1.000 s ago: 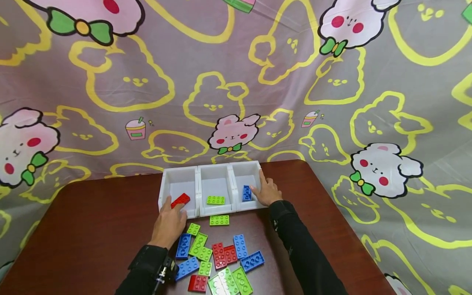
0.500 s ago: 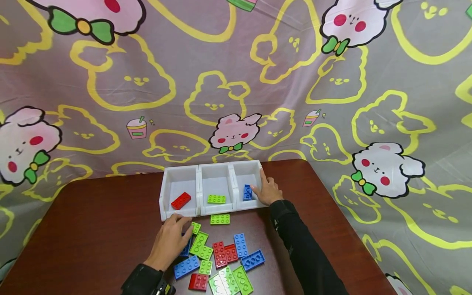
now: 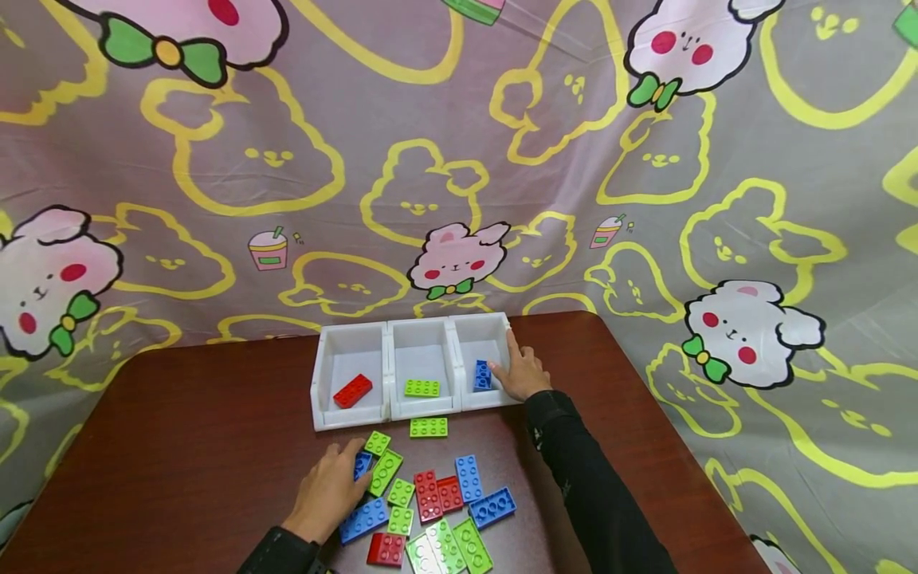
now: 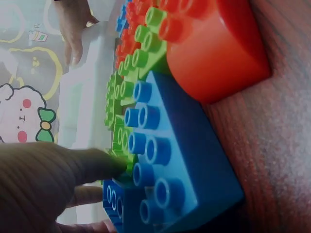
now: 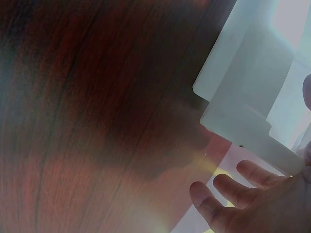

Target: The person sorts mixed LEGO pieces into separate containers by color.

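In the head view, my left hand point(image 3: 326, 486) reaches down at the left edge of the brick pile. Its thumb and fingers pinch a dark blue toy brick point(image 3: 363, 462), which the hand partly covers; the left wrist view shows this upturned blue brick's hollow studs between them. Beside it lie a lighter blue brick point(image 4: 175, 160) and a long green brick point(image 3: 385, 472). My right hand point(image 3: 525, 375) rests on the right rim of the white three-compartment box point(image 3: 351, 418), thumb inside and relaxed fingers outside. In the right wrist view, three fingers point(image 5: 238, 189) spread beyond the white wall.
The box's compartments hold a red brick point(image 3: 352, 391), a green brick point(image 3: 422, 388) and a blue brick point(image 3: 483, 375). A green brick point(image 3: 429, 428) lies just before the box. Several red, green and blue bricks are heaped nearer. A patterned cloth point(image 3: 459, 159) hangs behind the table.
My left hand has left the box's left compartment, leaving the red brick there, and come down to the dark blue brick. The long green brick has shifted slightly. My right hand has stayed put.
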Action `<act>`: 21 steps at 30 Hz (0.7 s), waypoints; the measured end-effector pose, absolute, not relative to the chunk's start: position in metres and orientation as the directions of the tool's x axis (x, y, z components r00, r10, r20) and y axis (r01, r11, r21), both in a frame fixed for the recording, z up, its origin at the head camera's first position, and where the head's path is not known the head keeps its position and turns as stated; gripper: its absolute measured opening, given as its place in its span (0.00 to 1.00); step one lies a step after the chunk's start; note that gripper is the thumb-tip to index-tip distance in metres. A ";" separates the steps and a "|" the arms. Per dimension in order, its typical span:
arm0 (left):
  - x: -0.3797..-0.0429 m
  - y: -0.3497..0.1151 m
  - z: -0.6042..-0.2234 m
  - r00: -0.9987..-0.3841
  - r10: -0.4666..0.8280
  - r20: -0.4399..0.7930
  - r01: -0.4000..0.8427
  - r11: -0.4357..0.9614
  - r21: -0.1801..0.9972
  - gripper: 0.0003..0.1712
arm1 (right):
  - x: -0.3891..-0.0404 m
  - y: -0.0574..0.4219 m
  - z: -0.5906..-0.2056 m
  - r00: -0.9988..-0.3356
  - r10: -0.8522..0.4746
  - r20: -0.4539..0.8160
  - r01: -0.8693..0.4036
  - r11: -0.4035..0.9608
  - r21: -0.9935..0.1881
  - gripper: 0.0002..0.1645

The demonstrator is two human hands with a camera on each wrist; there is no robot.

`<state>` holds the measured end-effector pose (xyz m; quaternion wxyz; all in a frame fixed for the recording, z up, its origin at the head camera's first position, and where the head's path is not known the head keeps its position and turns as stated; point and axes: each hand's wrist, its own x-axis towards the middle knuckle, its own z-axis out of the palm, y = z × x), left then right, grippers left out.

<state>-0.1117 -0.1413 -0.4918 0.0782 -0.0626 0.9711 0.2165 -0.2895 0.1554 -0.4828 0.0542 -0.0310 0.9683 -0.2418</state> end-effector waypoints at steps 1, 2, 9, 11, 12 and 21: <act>-0.112 -0.141 -0.491 -0.979 -0.089 -0.181 -0.157 0.898 0.410 0.31 | -0.288 0.155 -0.482 -0.992 -0.086 -0.088 -0.034 0.879 -0.475 0.49; -0.112 -0.141 -0.491 -0.979 -0.090 -0.180 -0.159 0.897 0.412 0.30 | -0.288 0.155 -0.481 -0.993 -0.086 -0.086 -0.035 0.877 -0.479 0.49; -0.112 -0.140 -0.482 -0.986 -0.128 -0.102 -0.161 0.873 0.461 0.32 | -0.284 0.154 -0.477 -0.994 -0.088 -0.068 -0.045 0.877 -0.479 0.49; -0.113 -0.138 -0.478 -0.988 -0.140 -0.071 -0.157 0.865 0.477 0.34 | -0.285 0.155 -0.479 -0.993 -0.083 -0.080 -0.034 0.873 -0.486 0.49; -0.114 -0.137 -0.476 -0.988 -0.145 -0.059 -0.156 0.859 0.488 0.34 | -0.286 0.155 -0.480 -0.993 -0.083 -0.082 -0.033 0.874 -0.485 0.49; -0.122 -0.121 -0.459 -0.986 -0.162 0.037 -0.105 0.781 0.616 0.29 | -0.288 0.155 -0.481 -0.993 -0.079 -0.092 -0.026 0.882 -0.470 0.49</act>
